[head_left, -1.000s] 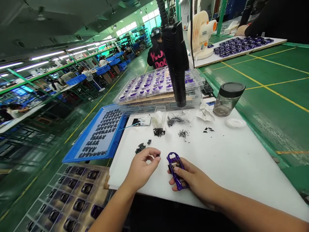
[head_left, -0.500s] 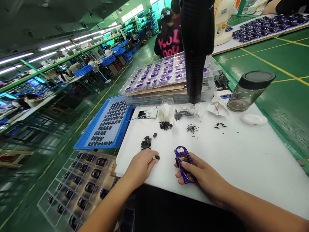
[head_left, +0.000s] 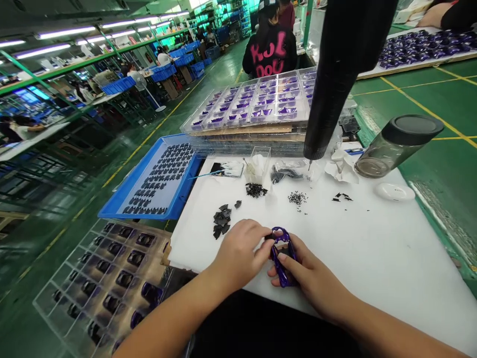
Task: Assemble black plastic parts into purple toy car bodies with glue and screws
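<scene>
A purple frame-shaped part [head_left: 282, 271] with dark pieces inside is held in my right hand [head_left: 311, 271], thumb on its inner part. Pinched between the thumb and fingers of my left hand [head_left: 242, 253] is a small black piece [head_left: 269, 237], at the upper left edge of the purple part. My left fingertips partly hide that piece. Beyond my left hand lies a loose group of black pieces [head_left: 222, 219] on the white table [head_left: 372, 258]. Piles of small black parts [head_left: 256, 190] and tiny screws [head_left: 297, 198] lie farther back.
A black screwdriver [head_left: 324, 109] hangs above the table's back. Behind are stacked clear trays [head_left: 253, 107]; a blue tray [head_left: 175, 211] and a compartment tray [head_left: 112, 263] are at left. A jar [head_left: 391, 149] and white case [head_left: 394, 192] stand right. A person [head_left: 270, 49] is beyond.
My left hand has moved right with the small black piece, from beside the black pieces to the purple part. My right hand still holds that part. The view has shifted slightly.
</scene>
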{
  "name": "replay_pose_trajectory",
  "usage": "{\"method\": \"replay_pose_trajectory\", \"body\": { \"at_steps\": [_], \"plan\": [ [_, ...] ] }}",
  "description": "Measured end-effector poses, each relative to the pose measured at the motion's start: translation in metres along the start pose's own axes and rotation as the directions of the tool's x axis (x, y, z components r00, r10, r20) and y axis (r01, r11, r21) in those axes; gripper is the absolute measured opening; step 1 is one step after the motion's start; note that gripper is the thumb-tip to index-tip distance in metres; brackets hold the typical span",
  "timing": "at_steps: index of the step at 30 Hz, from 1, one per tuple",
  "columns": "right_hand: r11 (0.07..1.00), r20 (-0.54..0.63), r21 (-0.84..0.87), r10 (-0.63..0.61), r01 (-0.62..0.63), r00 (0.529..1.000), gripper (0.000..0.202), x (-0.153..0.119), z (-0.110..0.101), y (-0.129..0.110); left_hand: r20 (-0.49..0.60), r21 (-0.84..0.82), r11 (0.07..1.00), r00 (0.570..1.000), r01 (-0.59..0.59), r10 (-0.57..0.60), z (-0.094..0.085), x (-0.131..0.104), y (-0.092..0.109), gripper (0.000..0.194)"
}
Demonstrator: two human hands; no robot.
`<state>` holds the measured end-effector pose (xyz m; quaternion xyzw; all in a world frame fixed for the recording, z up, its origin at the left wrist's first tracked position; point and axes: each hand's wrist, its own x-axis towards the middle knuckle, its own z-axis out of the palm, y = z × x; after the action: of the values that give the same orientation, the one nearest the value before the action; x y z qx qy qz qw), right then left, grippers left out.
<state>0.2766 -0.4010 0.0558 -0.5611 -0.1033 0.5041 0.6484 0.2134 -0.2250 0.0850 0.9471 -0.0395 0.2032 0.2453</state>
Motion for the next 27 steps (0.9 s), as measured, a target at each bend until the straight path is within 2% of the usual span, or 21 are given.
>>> {"method": "replay_pose_trajectory", "body": {
  "at_steps": [3,6,11,17,27],
  "plan": [
    [1.0,0.018,-0.024,-0.009,0.01,1.0,0.048,-0.001,0.001,-0.002,0.023,0.066,0.997,0.999,-0.043,0.041,0.016,0.009,0.006,0.01],
    [1.0,0.032,-0.008,-0.005,0.005,0.999,0.047,0.0,0.001,-0.003,0.087,0.088,0.996,0.996,-0.012,0.005,0.023,0.013,0.004,0.013],
    [0.999,0.029,0.026,0.045,-0.046,0.999,0.05,0.0,-0.001,-0.005,0.133,0.016,0.996,0.987,0.093,-0.094,0.018,0.017,0.001,0.012],
    [0.99,0.065,0.111,0.081,-0.087,0.995,0.05,0.001,-0.004,-0.003,0.198,-0.148,0.973,0.969,0.179,-0.148,0.01,0.02,-0.001,0.007],
    [0.983,0.073,0.145,0.099,-0.109,0.992,0.052,0.003,-0.004,-0.004,0.168,-0.068,0.967,0.958,0.245,-0.231,0.014,0.016,0.002,0.002]
  ]
}}
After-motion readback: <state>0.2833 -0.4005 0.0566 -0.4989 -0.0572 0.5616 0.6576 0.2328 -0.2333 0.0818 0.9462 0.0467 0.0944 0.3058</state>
